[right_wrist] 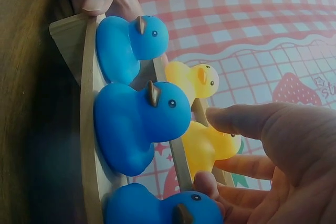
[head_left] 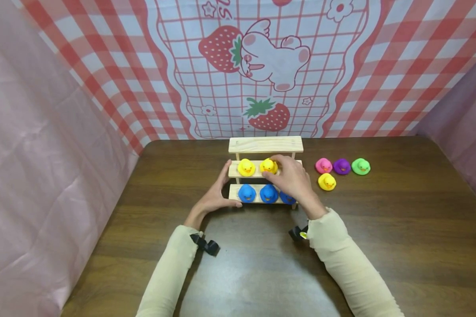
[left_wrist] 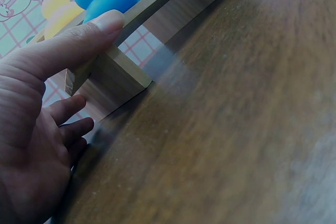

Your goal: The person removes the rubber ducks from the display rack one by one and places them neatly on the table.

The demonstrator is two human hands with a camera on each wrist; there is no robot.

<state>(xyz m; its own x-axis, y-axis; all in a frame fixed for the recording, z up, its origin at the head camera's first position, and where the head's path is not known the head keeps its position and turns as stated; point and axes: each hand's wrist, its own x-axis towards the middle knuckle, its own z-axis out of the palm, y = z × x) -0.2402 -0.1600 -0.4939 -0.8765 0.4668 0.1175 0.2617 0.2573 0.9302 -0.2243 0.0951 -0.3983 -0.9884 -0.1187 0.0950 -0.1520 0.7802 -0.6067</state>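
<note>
A small three-tier wooden rack (head_left: 266, 144) stands on the table. My left hand (head_left: 215, 193) steadies its left end, the thumb (left_wrist: 107, 24) on the front edge of the bottom shelf and the fingers behind the end. Three blue rubber ducks (head_left: 247, 193) line the bottom shelf, the right one partly covered by my right hand. On the middle shelf sits a yellow rubber duck (head_left: 246, 167). Beside it my right hand (head_left: 293, 176) pinches another yellow rubber duck (right_wrist: 203, 142) between thumb and fingers, right at that shelf.
To the right of the rack lie a pink duck (head_left: 324, 165), a purple duck (head_left: 342, 166) and a green duck (head_left: 361, 166), with a loose yellow duck (head_left: 327, 182) in front. A strawberry-print cloth (head_left: 269, 116) hangs behind the brown wooden table (head_left: 254, 273).
</note>
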